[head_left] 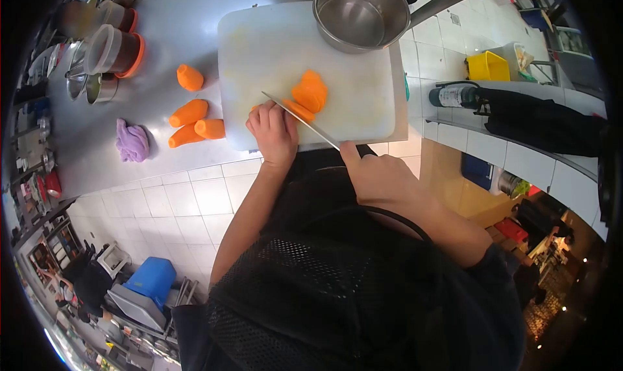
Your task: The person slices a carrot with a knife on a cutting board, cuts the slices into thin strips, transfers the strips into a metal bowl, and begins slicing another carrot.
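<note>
1. Right hand closed round the handle of the knife; blade slants over the board, tip toward the far left.
2. Left hand narrow, fingers bunched over a carrot at the board's near left part. Mostly hidden by the hand; a bit of orange shows beside the fingers. Grip likely steadies it against the blade.
3. Slices heap just beyond the blade, on the side away from the left hand. Probably lie where they fall from the cut.
4. Four whole pieces lie left of the board on the counter, near the left hand; perhaps set there for easy reach.
5. Pot at the board's far right corner, handle out past the edge over the floor. A knock there could turn it.
6. Near edge of the board close to the counter's edge and the body: little room that way. Bare board beyond the slices and to their right; more room there.
7. Purple cloth near the counter's front edge, well apart from the knife.
</note>
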The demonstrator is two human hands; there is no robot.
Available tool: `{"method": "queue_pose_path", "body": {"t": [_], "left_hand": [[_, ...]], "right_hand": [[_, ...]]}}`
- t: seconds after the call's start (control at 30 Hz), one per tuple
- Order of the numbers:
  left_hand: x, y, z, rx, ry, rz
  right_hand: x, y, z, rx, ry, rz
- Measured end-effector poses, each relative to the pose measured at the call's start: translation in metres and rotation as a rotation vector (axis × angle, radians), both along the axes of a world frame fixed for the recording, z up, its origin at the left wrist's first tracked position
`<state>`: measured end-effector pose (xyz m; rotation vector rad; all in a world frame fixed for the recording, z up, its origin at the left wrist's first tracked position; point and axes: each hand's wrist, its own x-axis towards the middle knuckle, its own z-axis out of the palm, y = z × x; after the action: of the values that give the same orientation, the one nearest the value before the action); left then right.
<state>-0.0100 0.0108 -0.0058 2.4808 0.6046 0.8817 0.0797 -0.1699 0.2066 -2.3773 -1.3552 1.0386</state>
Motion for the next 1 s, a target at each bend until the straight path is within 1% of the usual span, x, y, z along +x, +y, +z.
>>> {"method": "queue_pose_path", "body": {"t": [0.07, 0.17, 0.2, 0.27, 0.37, 0.47, 0.6, 0.67, 0.7, 0.8, 0.9, 0.93, 1.0], "left_hand": [[0.001, -0.001, 0.000, 0.011, -0.005, 0.013], [0.000, 0.001, -0.005, -0.004, -0.014, 0.014], [0.000, 0.001, -0.004, -0.008, -0.008, 0.016], [0.002, 0.000, 0.002, -0.006, -0.018, -0.001], [0.002, 0.002, 0.003, -0.004, -0.011, -0.004], [0.002, 0.002, 0.004, -0.024, -0.016, 0.001], [0.001, 0.005, 0.005, -0.030, -0.019, -0.025], [0.000, 0.005, 0.001, -0.025, -0.045, -0.038], [0.001, 0.006, 0.001, -0.024, -0.046, -0.037], [-0.002, 0.003, 0.002, -0.035, -0.036, -0.023], [0.002, 0.003, 0.002, -0.036, -0.031, -0.001], [0.001, 0.003, 0.002, -0.030, -0.033, -0.004], [-0.001, 0.002, 0.002, -0.033, -0.019, -0.007]], "right_hand": [[-0.001, -0.001, 0.001, 0.010, -0.038, 0.033], [-0.003, 0.003, -0.003, 0.004, -0.059, 0.017], [-0.003, 0.004, -0.014, 0.000, -0.053, 0.018], [-0.001, 0.010, -0.056, 0.140, -0.064, -0.104], [0.003, 0.032, -0.100, 0.087, -0.059, -0.085], [0.008, 0.044, -0.133, 0.113, -0.091, -0.085], [0.018, 0.039, -0.140, 0.183, -0.130, -0.094], [0.032, 0.036, -0.143, 0.246, -0.031, -0.162], [0.031, 0.035, -0.136, 0.248, -0.033, -0.161], [0.020, 0.029, -0.086, 0.230, -0.016, -0.089], [0.006, 0.017, -0.031, 0.130, -0.055, -0.067], [0.006, 0.012, -0.019, 0.100, -0.032, -0.034], [0.006, 0.008, -0.014, 0.061, 0.007, -0.001]]}}
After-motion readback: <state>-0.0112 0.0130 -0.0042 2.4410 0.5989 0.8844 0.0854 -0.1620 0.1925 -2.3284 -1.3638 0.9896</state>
